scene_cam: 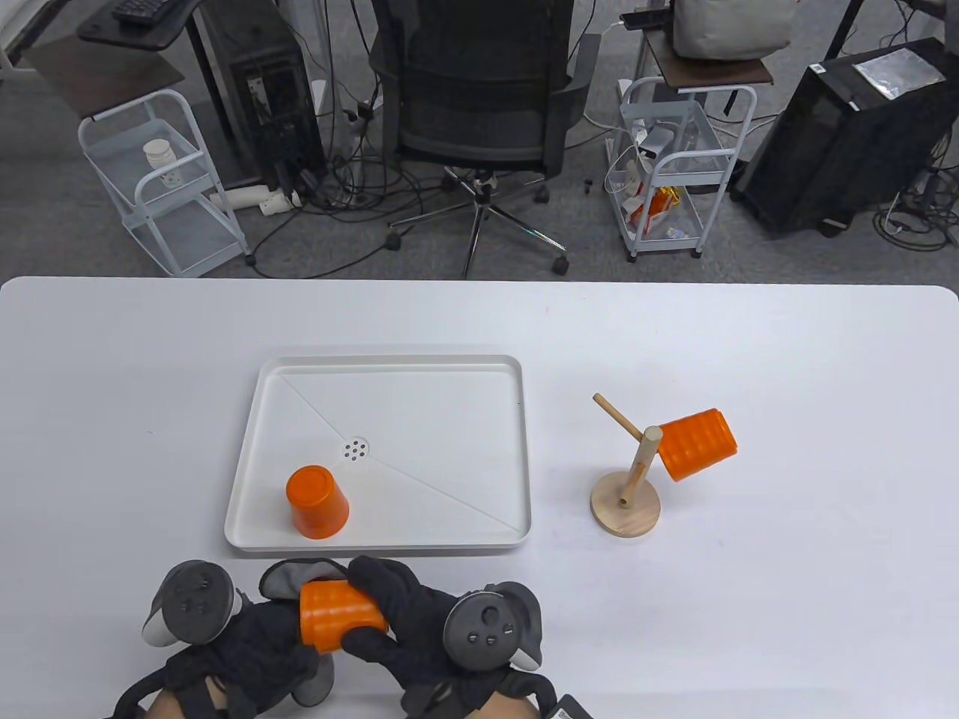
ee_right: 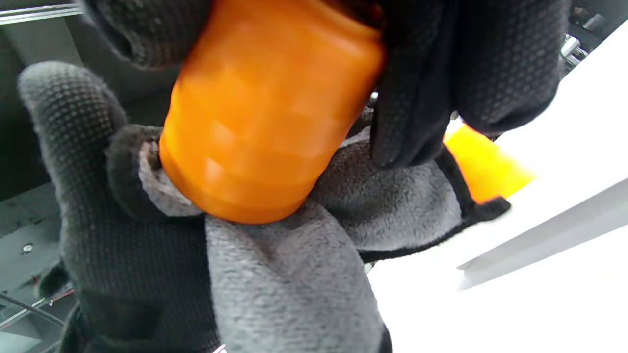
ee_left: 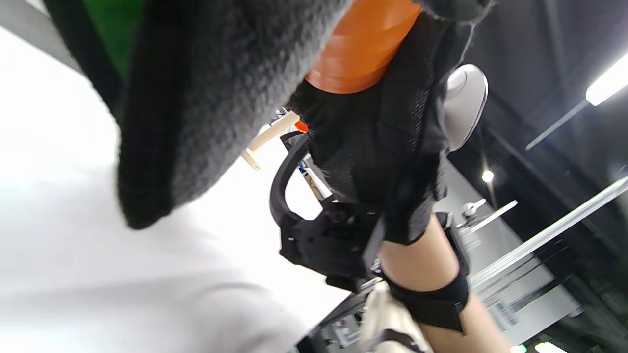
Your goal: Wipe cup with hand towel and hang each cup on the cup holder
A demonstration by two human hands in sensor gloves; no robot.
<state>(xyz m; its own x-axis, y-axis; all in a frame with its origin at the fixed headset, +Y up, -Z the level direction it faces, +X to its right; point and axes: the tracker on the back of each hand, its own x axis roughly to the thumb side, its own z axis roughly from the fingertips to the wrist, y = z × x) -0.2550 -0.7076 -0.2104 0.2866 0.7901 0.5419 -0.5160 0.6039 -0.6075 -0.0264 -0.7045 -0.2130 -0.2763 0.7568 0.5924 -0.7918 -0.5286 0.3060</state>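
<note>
A ribbed orange cup [scene_cam: 339, 616] lies sideways between both hands at the table's near edge. My right hand [scene_cam: 389, 610] grips it, fingers over the top and thumb below. My left hand [scene_cam: 281, 599] holds a grey hand towel [scene_cam: 288, 578] against the cup's left end. The right wrist view shows the cup [ee_right: 265, 113] pressed into the towel [ee_right: 294, 274]. A second orange cup [scene_cam: 316, 500] stands upside down in the white tray [scene_cam: 389, 363]. A third cup [scene_cam: 697, 443] hangs on the wooden cup holder [scene_cam: 628, 509], whose left peg [scene_cam: 616, 416] is bare.
The tray sits just beyond my hands, the holder to its right on the white table [scene_cam: 787, 599]. Past the table's far edge stand an office chair [scene_cam: 479, 97] and two wire carts [scene_cam: 161, 180].
</note>
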